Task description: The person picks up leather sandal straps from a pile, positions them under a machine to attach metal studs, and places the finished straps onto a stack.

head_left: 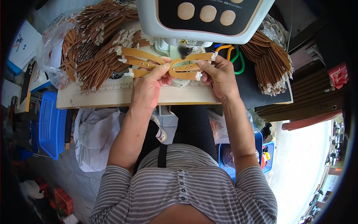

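Both hands hold a tan strap piece point(182, 68) that looks like a sandal upper, stretched over the white machine's base. It has several narrow straps with white-taped ends and small shiny metal studs down the middle. My left hand point(149, 82) pinches it near the centre, where the straps meet, with thumb on top. With thumb above and fingers beneath, my right hand point(222, 76) grips the right-hand strap ends. Just above the piece is a dark, blurred machine part point(183, 50); I cannot tell whether they touch.
A white machine head point(207, 16) with round buttons overhangs the table point(112, 97), which bears a printed ruler. Brown strap pieces are heaped at left point(100, 56) and bundled at right point(270, 61). Green-handled scissors point(238, 63) lie right of my right hand. A blue basket point(52, 125) stands at left.
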{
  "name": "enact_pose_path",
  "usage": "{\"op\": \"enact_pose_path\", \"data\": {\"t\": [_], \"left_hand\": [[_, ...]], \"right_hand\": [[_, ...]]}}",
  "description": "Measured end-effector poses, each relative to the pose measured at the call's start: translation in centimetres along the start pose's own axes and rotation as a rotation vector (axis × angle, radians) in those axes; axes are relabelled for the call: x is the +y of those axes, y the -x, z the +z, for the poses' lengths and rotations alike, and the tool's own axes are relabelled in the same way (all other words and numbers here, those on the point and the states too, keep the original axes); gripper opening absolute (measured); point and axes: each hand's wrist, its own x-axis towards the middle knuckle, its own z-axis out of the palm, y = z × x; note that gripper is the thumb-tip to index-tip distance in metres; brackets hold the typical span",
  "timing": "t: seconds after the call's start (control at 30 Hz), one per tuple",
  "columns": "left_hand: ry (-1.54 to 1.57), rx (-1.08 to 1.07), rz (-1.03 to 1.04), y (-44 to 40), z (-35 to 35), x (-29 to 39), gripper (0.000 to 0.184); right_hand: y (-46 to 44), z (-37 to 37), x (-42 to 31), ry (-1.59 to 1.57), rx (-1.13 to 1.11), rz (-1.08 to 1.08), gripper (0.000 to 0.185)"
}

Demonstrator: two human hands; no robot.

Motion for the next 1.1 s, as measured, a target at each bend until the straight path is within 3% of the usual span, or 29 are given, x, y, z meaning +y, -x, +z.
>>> {"op": "enact_pose_path", "data": {"t": [0.2,0.6,0.9,1.1], "left_hand": [[-0.185,0.115,0.074,-0.6,0.6,-0.4,0.017],[-0.271,0.139,0.086,-0.8,1.2,-0.1,0.018],[-0.274,0.123,0.087,-0.8,0.9,-0.3,0.017],[-0.067,0.143,0.049,-0.1,1.2,0.1,0.018]], "right_hand": [[-0.1,-1.5,-0.3,0.044,0.015,-0.027,0.011],[-0.2,-2.0,-0.3,0.108,0.004,-0.011,0.014],[-0.3,-1.8,0.0,0.091,0.022,-0.021,0.013],[0.3,-2.4,-0.5,0.093,0.042,-0.049,0.012]]}}
